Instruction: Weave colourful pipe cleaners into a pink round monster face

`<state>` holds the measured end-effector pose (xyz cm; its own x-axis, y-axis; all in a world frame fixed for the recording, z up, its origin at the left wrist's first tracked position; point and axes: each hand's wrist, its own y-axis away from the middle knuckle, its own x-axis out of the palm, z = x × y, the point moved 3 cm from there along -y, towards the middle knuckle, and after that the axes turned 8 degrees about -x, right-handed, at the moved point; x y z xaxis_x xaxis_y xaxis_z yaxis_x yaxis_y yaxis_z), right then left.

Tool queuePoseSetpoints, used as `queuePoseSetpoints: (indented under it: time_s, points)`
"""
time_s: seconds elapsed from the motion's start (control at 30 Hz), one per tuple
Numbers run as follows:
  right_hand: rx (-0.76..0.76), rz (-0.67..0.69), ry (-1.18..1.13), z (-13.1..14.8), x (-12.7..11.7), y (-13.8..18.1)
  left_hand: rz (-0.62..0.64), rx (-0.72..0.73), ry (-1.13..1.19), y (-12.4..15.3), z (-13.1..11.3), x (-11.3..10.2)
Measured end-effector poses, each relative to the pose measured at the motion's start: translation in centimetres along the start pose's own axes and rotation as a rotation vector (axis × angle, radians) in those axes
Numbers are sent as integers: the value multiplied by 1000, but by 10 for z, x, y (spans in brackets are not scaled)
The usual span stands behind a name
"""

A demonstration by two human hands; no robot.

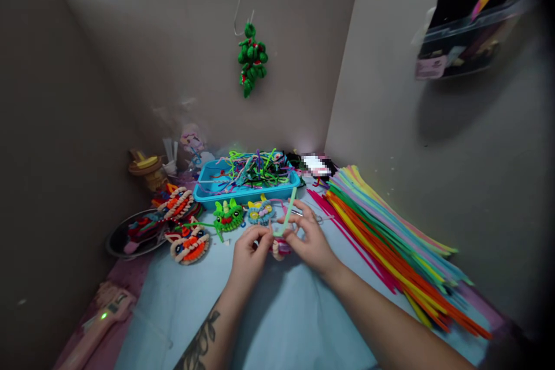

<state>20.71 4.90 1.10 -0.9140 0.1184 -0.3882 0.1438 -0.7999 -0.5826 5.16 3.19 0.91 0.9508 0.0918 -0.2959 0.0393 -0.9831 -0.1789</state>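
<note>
My left hand [250, 250] is closed in a pinch on the left side of a small pink and cream pipe-cleaner figure [281, 247], mostly covered by fingers. A light green pipe cleaner [289, 213] is bent at the figure's top, one end standing up. My right hand [313, 241] pinches near that bend with thumb and finger. A slim metal tool [297, 212], perhaps scissors, lies at its raised fingers; whether they hold it is unclear. Just beyond sit a green pipe-cleaner creature [228, 215] and a blue and yellow one [261, 211].
A blue tray [203, 199] of tangled pipe-cleaner scraps stands at the back. Loose coloured pipe cleaners [390, 231] lie right. Orange and cream figures [191, 243] and a round metal dish [117, 243] are left, a pink glue gun [104, 324] front left. Grey partitions [208, 40] enclose the table.
</note>
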Motion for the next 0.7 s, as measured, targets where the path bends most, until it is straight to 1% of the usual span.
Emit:
queuePoseSetpoints:
  time_s: [0.1,0.2,0.3,0.37,0.4,0.5,0.57,0.6,0.7]
  points:
    - [-23,60,40,-1,4,0,-19,92,-56,2,-1,1]
    - [-59,80,127,-1,8,1,-37,127,-101,3,2,2]
    - [-88,132,201,-1,13,2,-47,81,-97,4,8,5]
    - [-110,131,211,-1,15,3,-64,39,-67,6,10,6]
    - [-124,117,212,-1,15,4,-83,48,-66,8,9,7]
    - [-163,92,236,1,17,7,-134,191,-145,13,-2,7]
    - [-184,108,252,2,18,8,-109,256,-177,16,-9,8]
    - [-188,107,253,2,18,8,-78,259,-171,16,-11,8]
    - [-146,37,202,3,16,6,-8,177,-58,14,-11,8]
